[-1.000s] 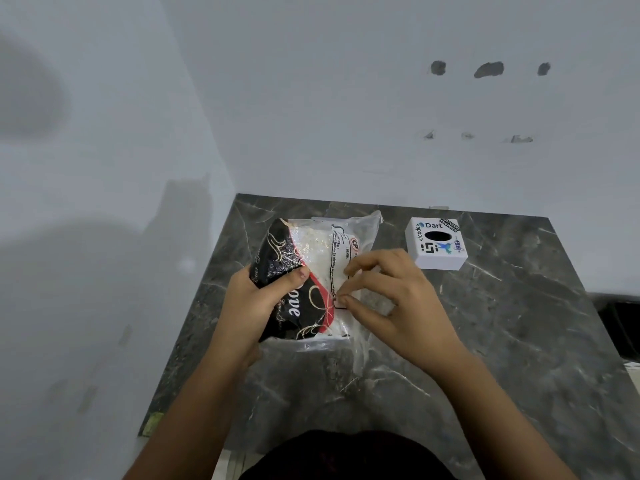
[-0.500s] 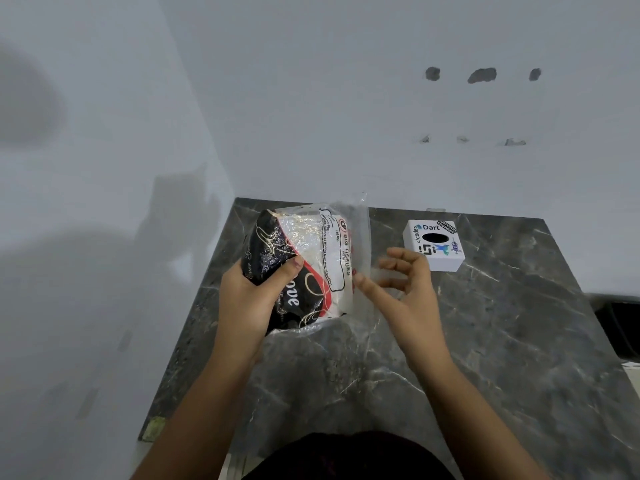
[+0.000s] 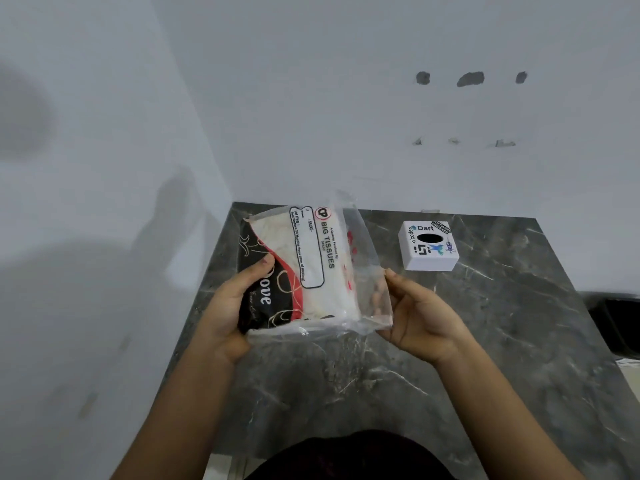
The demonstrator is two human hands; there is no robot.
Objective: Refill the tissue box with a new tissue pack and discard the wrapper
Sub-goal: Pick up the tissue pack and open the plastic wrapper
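Note:
A tissue pack (image 3: 304, 271) in a clear wrapper with black, red and white print is held up above the counter. My left hand (image 3: 232, 306) grips its black left end, thumb on top. My right hand (image 3: 415, 317) holds the loose clear right end of the wrapper, with fingers showing through the plastic. The white tissue box (image 3: 428, 245), square with a dark oval slot and stickers on top, stands on the counter behind and to the right of my right hand, apart from it.
The dark grey marble counter (image 3: 485, 341) sits in a corner between two white walls. A dark object (image 3: 620, 323) lies past the counter's right edge. My dark clothing shows at the bottom edge.
The pack has been lifted off the counter and turned flatter toward me. My right hand moved from the pack's middle to the loose right end of the wrapper.

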